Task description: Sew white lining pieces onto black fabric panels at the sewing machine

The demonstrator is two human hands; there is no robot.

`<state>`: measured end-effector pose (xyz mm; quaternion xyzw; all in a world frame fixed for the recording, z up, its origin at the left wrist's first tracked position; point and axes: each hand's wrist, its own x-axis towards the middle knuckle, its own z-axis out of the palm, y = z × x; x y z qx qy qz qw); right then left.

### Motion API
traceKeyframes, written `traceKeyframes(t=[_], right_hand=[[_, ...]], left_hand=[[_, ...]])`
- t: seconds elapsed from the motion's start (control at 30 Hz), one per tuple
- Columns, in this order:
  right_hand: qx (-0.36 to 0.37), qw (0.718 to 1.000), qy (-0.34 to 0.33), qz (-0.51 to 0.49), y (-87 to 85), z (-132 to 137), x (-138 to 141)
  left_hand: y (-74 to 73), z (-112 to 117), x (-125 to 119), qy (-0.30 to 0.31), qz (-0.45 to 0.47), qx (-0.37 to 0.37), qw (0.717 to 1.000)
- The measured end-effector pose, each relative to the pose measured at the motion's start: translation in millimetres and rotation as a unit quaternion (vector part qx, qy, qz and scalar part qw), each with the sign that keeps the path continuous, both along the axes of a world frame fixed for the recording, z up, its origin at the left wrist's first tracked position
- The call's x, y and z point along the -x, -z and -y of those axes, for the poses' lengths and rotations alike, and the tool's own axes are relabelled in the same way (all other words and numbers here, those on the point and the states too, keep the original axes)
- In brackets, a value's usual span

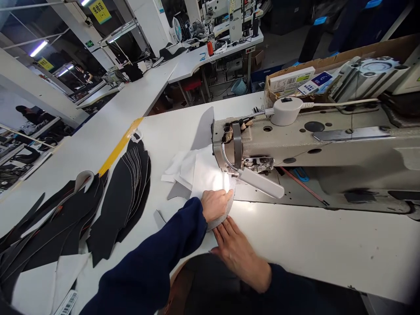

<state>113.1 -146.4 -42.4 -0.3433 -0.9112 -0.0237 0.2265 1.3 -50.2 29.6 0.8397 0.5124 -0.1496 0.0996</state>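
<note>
Fingers of left hand curl over grey strip; right hand lies flat.

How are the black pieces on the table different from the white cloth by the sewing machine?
The black pieces are long, curved and fanned in overlapping stacks; the white cloth is a small rumpled heap. The black pieces lie off to the side, untouched; the white cloth sits at the head of the sewing machine, with the left hand at its edge. Both lie on the same white table.
</note>
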Motion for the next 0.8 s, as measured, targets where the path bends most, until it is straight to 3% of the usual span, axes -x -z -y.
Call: traceKeyframes(t=[0.3, 0.53, 0.8], right_hand=[[0.017, 0.999, 0.021, 0.020, -3.2, -22, -11], [0.001, 0.999, 0.045, 0.031, 0.7, -29, -14], [0.013, 0.997, 0.060, 0.048, 0.1, -34, -12]], left_hand=[[-1.7, -23, -7, -0.015, 0.020, -0.027, 0.999], [-9.1, -16, -2, -0.006, 0.032, -0.031, 0.999], [-2.1, -23, -3, 0.020, 0.073, -0.044, 0.996]])
